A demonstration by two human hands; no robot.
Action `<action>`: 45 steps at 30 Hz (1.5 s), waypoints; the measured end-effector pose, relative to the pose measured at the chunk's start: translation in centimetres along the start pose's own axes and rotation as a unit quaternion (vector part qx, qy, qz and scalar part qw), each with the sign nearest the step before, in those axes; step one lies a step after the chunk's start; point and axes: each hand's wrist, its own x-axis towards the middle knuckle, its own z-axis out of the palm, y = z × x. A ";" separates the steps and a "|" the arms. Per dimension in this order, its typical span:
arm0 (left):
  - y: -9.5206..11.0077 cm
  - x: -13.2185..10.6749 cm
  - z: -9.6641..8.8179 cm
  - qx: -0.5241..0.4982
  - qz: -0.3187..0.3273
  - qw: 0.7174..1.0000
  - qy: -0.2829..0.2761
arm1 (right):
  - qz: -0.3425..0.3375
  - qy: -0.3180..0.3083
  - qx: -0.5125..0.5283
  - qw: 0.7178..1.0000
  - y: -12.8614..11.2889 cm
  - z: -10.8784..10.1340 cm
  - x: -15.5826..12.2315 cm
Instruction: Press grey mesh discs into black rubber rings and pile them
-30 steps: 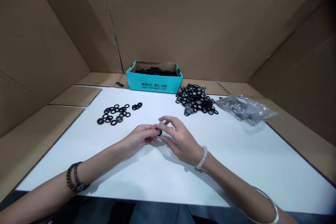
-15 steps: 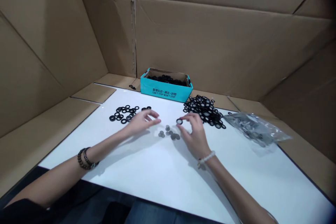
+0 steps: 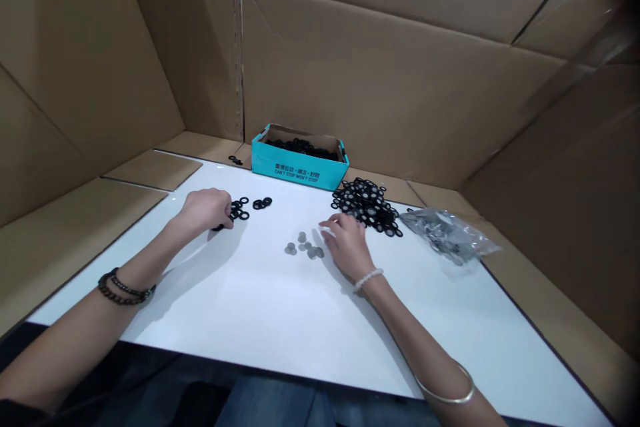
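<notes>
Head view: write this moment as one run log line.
left hand: over black rubber rings | right hand: near grey mesh discs | teal box: black rings inside

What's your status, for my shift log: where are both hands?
Left hand on the black rings, grip unclear. Right hand open, fingers near grey discs, beside black ring heap. Bagged grey parts further right.

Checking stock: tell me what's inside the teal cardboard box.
Black rubber rings lie inside the teal cardboard box; its front wall and the top rings hide the floor.
</notes>
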 end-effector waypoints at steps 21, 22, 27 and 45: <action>6.8 -1.4 4.7 -0.663 0.048 0.734 -0.136 | -0.134 -0.082 0.116 0.981 -4.1 1.8 0.4; 6.8 -1.4 4.9 -0.671 0.045 0.727 -0.138 | -0.130 -0.073 0.121 0.981 -4.1 1.8 0.4; 7.1 -1.6 5.2 -0.690 0.039 0.701 -0.175 | 0.013 0.025 0.263 0.964 -4.1 1.8 0.2; 8.6 -3.3 4.8 -0.744 0.054 0.638 -0.189 | 0.180 0.022 0.525 0.831 -6.4 0.8 -1.2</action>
